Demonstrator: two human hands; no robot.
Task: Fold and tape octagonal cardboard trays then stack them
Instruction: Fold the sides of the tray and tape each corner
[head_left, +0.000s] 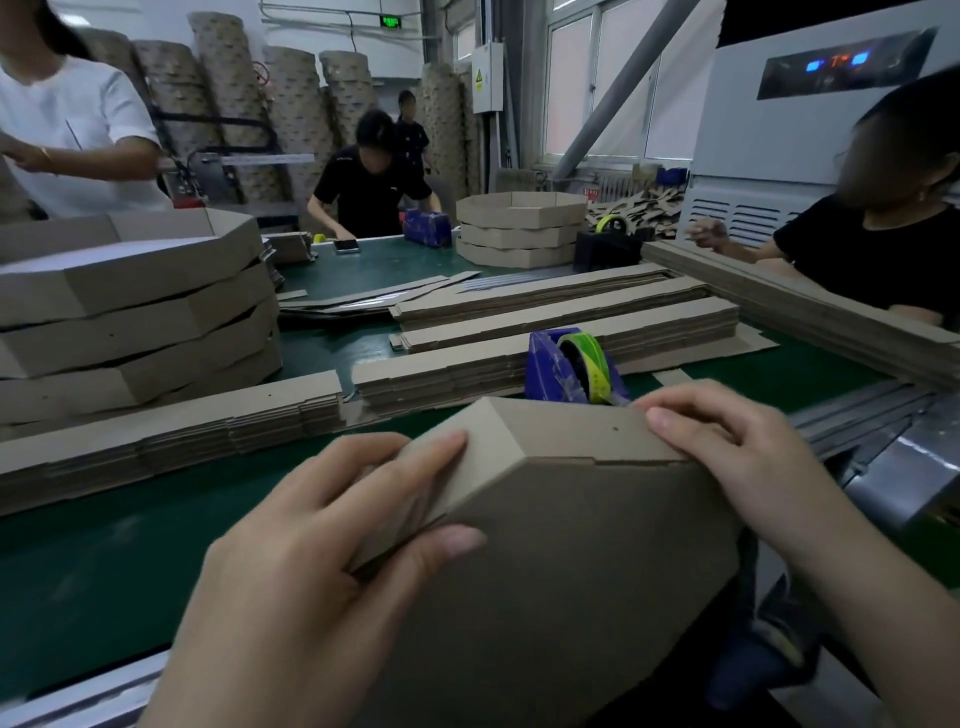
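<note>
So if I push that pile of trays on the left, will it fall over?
Likely it would slide apart rather than topple: the stacked trays sit crooked, with gaps between them. They look light, being hollow cardboard, so a small shove could shift the top one.

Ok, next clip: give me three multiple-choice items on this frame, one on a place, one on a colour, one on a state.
1. Where is the nearest tape dispenser relative to the held tray? A. Inside it. B. Just beyond it. C. Under it.
2. What colour is the table surface? A. Red. B. White. C. Green.
3. How is the tray held? A. By both hands. B. By one hand only. C. It lies untouched.
1 B: the tape dispenser stands behind the tray's far edge. 2 C: green shows around the tray. 3 A: the left hand pinches a folded side, the right hand grips the far edge.
</note>
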